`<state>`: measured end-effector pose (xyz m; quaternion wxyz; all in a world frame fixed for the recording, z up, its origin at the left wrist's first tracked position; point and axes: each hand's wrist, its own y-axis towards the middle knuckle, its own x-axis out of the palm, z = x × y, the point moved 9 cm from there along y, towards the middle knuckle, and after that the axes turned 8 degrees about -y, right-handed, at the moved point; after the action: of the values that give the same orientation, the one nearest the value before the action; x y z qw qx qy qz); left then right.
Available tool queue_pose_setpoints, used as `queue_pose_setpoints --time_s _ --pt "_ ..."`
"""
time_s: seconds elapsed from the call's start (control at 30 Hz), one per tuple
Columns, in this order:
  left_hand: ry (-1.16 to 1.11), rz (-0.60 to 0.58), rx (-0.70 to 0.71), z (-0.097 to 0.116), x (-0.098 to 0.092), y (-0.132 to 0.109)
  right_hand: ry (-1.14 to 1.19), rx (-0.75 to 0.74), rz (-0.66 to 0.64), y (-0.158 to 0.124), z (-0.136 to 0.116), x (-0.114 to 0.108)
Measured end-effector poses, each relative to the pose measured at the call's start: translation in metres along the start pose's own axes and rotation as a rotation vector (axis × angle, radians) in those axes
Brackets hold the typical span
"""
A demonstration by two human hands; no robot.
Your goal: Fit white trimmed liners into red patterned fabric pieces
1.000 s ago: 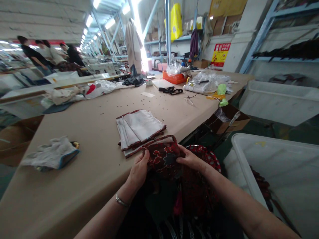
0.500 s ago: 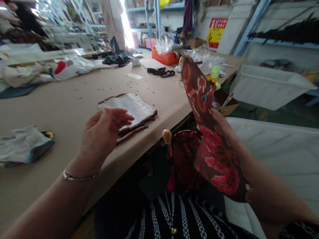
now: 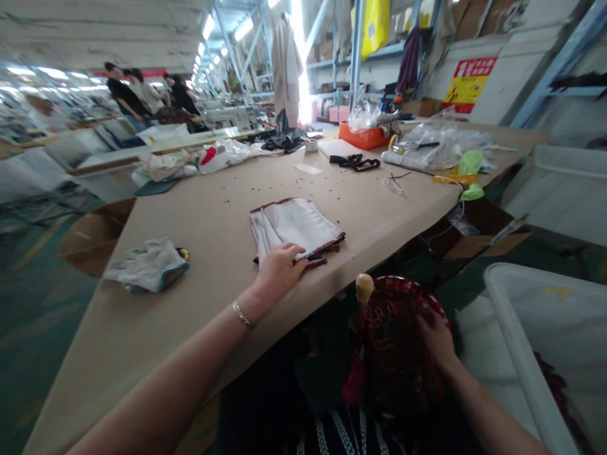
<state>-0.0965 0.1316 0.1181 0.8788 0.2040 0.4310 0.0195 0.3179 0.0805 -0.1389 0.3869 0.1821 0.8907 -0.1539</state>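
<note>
On the table lies a stack of fabric pieces [image 3: 303,221], pale side up with dark red edges. At its near edge is my left hand [image 3: 279,272], fingers and thumb closed on the edge of a piece. Low on the right, a dark red patterned fabric piece [image 3: 391,354] lies over a round basket [image 3: 439,300] with a red rim. My right hand [image 3: 434,335] is at the fabric's right edge, its fingers curled there and partly lost in shadow. A rounded wooden knob [image 3: 365,287] stands beside the basket.
A work glove [image 3: 152,265] lies on the left of the table [image 3: 190,221]. Farther back are black straps [image 3: 355,162], an orange tray [image 3: 365,136] and plastic bags [image 3: 436,145]. A white bin [image 3: 502,316] stands at right, a cardboard box [image 3: 478,234] under the table edge. People [image 3: 126,95] stand far left.
My right hand has brought the patterned fabric piece down from in front of me onto the basket. My left hand, earlier raised above the stack, now touches its near edge. The view has turned left.
</note>
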Motion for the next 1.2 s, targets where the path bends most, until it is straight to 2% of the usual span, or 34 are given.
queue_pose_setpoints --time_s 0.1,0.2,0.33,0.5,0.6,0.7,0.83,0.9,0.93,1.0,1.13,1.2 --pt "0.265 -0.162 0.071 0.005 0.024 0.008 0.089 -0.123 0.025 -0.002 -0.025 -0.013" --pt "0.334 -0.209 0.009 -0.001 0.034 0.014 0.221 -0.234 -0.029 -0.026 -0.061 -0.019" --pt "0.275 -0.189 -0.048 -0.009 0.032 0.022 0.375 -0.256 -0.183 -0.065 -0.1 -0.014" --pt "0.182 -0.166 -0.077 -0.017 0.023 0.028 0.407 -0.429 -0.344 -0.098 -0.145 -0.007" --pt "0.125 -0.162 -0.082 -0.021 0.021 0.03 0.438 -0.445 -0.437 -0.109 -0.155 0.002" --pt "0.095 -0.16 -0.081 -0.025 0.021 0.031 0.45 -0.433 -0.493 -0.118 -0.15 0.012" --pt "0.112 -0.181 -0.07 -0.025 0.025 0.032 0.397 -0.47 -0.498 -0.129 -0.14 0.019" --pt "0.146 -0.193 -0.066 -0.023 0.025 0.033 0.333 -0.508 -0.495 -0.135 -0.145 0.015" --pt "0.168 -0.193 -0.067 -0.021 0.024 0.033 0.3 -0.553 -0.489 -0.137 -0.155 0.009" --pt "0.21 -0.17 -0.074 -0.015 0.016 0.034 0.263 -0.723 -0.429 -0.143 -0.192 -0.012" --pt "0.276 -0.03 -0.046 0.01 -0.017 0.029 0.219 -1.213 -0.107 -0.162 -0.3 -0.07" --pt "0.285 0.01 -0.015 0.026 -0.029 0.019 0.097 -1.356 0.049 -0.169 -0.347 -0.076"
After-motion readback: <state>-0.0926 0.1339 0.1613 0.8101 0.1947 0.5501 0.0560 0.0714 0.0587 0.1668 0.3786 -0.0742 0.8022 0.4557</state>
